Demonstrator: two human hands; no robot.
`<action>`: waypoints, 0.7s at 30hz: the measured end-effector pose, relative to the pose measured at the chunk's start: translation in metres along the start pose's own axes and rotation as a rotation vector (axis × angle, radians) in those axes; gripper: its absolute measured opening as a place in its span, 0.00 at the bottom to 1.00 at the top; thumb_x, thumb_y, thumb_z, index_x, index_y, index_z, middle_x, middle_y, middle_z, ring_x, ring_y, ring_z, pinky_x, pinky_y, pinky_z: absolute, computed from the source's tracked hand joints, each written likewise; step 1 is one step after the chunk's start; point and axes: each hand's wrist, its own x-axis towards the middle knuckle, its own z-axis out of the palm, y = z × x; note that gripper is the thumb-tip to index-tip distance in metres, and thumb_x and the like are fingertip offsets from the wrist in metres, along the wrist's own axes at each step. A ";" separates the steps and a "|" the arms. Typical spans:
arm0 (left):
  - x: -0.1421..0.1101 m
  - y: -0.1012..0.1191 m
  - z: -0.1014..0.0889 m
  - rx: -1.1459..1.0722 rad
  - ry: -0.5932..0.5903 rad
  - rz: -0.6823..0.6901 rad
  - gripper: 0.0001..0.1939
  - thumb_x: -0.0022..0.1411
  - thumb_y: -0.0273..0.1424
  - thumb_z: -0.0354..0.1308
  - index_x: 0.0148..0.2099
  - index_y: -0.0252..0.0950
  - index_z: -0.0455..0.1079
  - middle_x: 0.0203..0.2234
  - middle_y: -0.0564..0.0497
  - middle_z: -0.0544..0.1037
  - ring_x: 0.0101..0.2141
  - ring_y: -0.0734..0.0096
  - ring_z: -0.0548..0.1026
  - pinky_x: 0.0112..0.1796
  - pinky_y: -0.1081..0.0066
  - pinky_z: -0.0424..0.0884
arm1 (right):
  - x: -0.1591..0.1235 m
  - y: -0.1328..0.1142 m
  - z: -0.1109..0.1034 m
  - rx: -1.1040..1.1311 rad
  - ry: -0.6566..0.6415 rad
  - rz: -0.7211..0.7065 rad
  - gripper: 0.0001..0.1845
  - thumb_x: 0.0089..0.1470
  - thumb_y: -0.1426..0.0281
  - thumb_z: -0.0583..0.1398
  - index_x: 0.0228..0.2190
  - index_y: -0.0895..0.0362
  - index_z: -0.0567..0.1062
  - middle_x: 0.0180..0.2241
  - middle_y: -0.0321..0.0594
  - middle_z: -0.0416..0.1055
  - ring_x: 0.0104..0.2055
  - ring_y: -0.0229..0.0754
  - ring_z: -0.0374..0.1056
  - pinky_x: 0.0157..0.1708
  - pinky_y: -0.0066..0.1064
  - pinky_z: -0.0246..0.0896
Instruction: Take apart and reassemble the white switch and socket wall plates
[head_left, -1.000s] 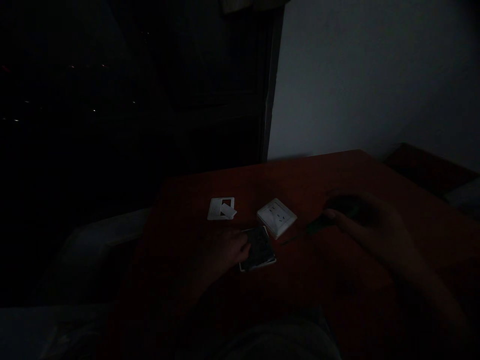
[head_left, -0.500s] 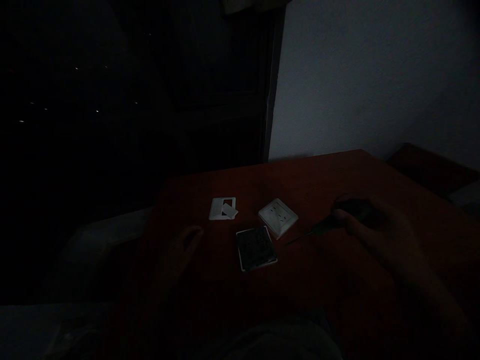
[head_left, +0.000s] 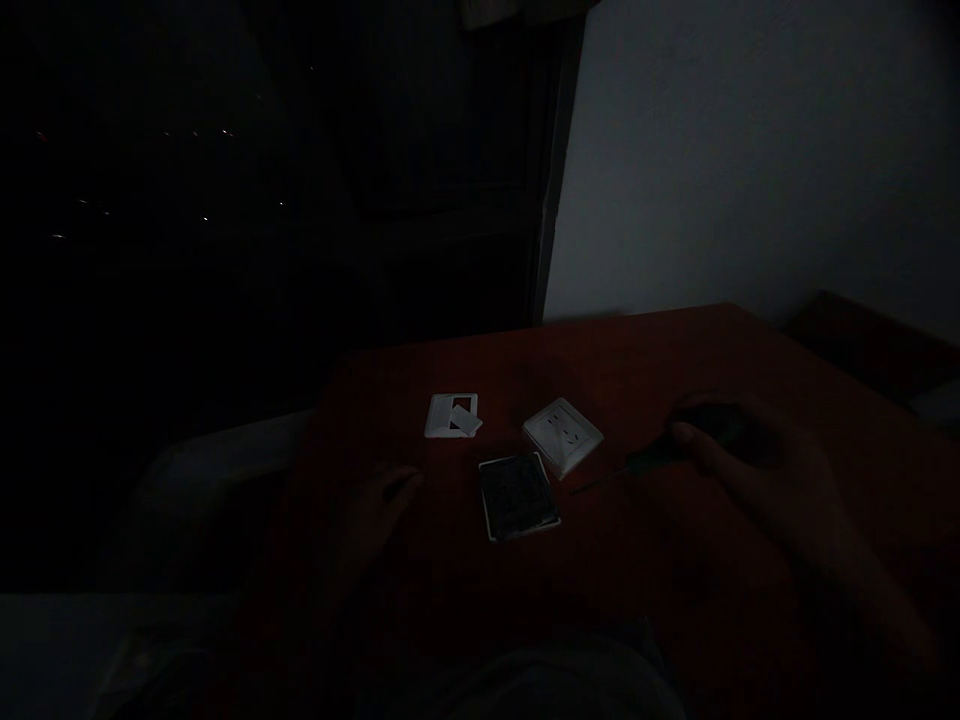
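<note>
Head view: socket plate (head_left: 562, 434), dark-backed plate (head_left: 519, 496) near screwdriver (head_left: 651, 457); white frame (head_left: 439, 415) beyond.

The desk (head_left: 645, 360) is reddish brown. The socket (head_left: 562, 435) is white with dark slots; the plate (head_left: 439, 416) to its left is also white. Nearer than the socket, the square piece (head_left: 517, 497) is black with a white edge. The screwdriver handle (head_left: 660, 452) right of the socket looks green.

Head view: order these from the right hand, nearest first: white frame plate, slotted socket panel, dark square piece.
From the right hand:
1. Slotted socket panel, to its left
2. Dark square piece, farther left, closer to the wearer
3. White frame plate, farthest left
</note>
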 end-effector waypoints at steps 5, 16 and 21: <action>-0.001 0.004 -0.001 0.032 0.084 -0.038 0.15 0.64 0.41 0.48 0.44 0.42 0.72 0.44 0.50 0.75 0.46 0.61 0.73 0.50 0.62 0.67 | -0.001 0.001 0.000 0.021 0.012 0.033 0.12 0.51 0.58 0.63 0.35 0.51 0.74 0.36 0.41 0.76 0.37 0.49 0.73 0.33 0.36 0.69; -0.019 0.076 0.018 -0.078 -0.069 0.232 0.22 0.59 0.34 0.59 0.55 0.45 0.64 0.55 0.49 0.66 0.55 0.58 0.65 0.55 0.57 0.63 | -0.014 0.015 0.017 0.294 0.079 0.321 0.12 0.52 0.57 0.62 0.30 0.53 0.72 0.22 0.34 0.69 0.24 0.38 0.65 0.25 0.29 0.63; -0.017 0.092 0.031 0.028 -0.127 0.328 0.34 0.51 0.38 0.67 0.59 0.46 0.60 0.57 0.46 0.64 0.55 0.52 0.64 0.54 0.53 0.62 | -0.030 0.030 0.034 0.557 -0.030 0.476 0.13 0.51 0.56 0.62 0.32 0.52 0.73 0.25 0.35 0.72 0.24 0.42 0.70 0.24 0.32 0.67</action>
